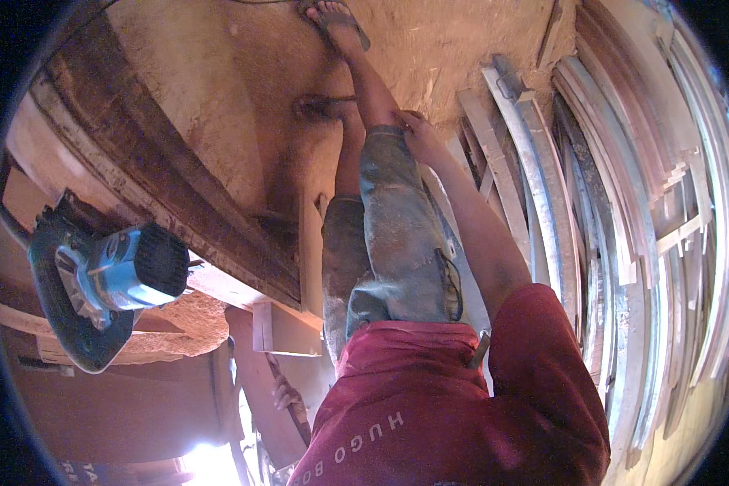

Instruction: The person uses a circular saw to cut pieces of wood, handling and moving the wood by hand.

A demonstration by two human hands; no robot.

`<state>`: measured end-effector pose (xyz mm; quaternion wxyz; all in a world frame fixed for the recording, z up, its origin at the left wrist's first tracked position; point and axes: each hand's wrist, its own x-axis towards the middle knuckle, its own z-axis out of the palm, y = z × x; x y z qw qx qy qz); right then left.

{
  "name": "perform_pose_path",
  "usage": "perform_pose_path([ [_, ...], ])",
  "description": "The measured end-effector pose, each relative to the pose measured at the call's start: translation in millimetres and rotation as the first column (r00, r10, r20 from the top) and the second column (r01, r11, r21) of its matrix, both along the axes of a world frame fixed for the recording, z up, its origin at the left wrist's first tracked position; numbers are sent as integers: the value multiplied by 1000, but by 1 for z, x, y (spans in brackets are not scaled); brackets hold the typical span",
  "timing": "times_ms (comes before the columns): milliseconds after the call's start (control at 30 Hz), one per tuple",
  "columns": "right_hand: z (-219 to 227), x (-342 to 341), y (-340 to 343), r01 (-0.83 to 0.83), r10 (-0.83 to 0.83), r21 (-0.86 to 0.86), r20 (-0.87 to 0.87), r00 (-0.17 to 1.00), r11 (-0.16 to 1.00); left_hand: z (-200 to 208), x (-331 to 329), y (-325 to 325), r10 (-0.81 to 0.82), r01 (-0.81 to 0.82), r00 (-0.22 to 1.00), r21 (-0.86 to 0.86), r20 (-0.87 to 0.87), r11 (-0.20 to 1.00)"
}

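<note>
My right hand (418, 136) rests just below my bent knee, at the hem of my dusty grey-green trouser leg (397, 211). Its fingers are partly hidden; the visible ones lie spread along the shin. At the lower left, by my red shirt (413, 373), a hand that appears to be my left hand (286, 395) curls its fingers round the edge of a brown wooden board (255, 364). Most of that arm is hidden. Near it, a pale wooden block (283, 332) juts out beside my hip.
On the left, a blue power tool (130, 263) with a dark base plate lies on its side by a long curved-looking timber (154, 162). Many long planks (616, 186) stand stacked on the right. Sawdust covers the floor (437, 49), where my sandalled foot (338, 18) stands.
</note>
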<state>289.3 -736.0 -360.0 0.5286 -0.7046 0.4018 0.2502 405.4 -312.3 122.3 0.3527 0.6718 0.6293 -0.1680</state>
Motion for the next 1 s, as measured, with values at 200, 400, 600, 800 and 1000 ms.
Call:
perform_pose_path([
  [200, -9, 21, -13, -43, 43, -22, -38, 998, 999, 3, 9, -10, -31, 31, 999, 1, -19, 1000],
  [400, -4, 34, -24, -389, 381, -48, -130, 916, 920, -3, 14, -15, -42, 42, 998, 1, -42, 999],
  [600, 22, 46, -36, -624, 607, -46, -184, 773, 780, -3, 15, -19, -40, 39, 998, -15, -48, 999],
  [800, 43, 61, -33, -653, 625, -64, -232, 745, 755, -4, 20, -24, -35, 34, 998, -24, -44, 999],
  [1000, 49, 71, -43, -632, 608, -85, -197, 769, 771, -8, 32, -36, -51, 50, 999, -49, -18, 998],
])
